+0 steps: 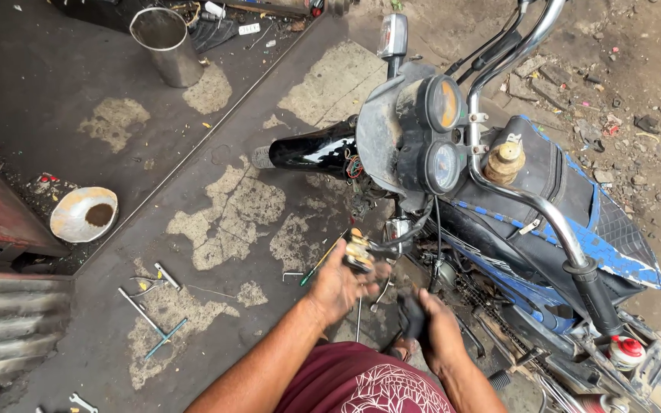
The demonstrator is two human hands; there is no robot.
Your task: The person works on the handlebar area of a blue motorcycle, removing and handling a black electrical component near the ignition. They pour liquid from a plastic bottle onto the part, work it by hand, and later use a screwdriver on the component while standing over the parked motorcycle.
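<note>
At the far left, corrugated metal sheeting is seen beside a shallow, rust-stained round bowl resting on the patchy concrete floor. A dull cylindrical metal can stands upright near the top edge. Lower down, a slim T-shaped wrench and several small steel tools are scattered flat on the floor.

Toward the centre, the left forearm is extended up from the bottom edge, and the left hand is curled, its fingers closed around a small switch assembly of yellowed plastic and dark metal, from which a black cable runs up to the motorcycle. The assembly is held just below the headlight cowl, beside the front fork. A thin green-handled screwdriver lies on the floor just beside that hand.

Just to the right, the right hand is bent inward at the wrist and closed on a black rubbery grip, blurred at its edges.

Further right, the motorcycle is seen from above: two round glass-faced gauges, a curved chrome handlebar and a scuffed blue and black tank. A red-capped part shows at the lower right.
</note>
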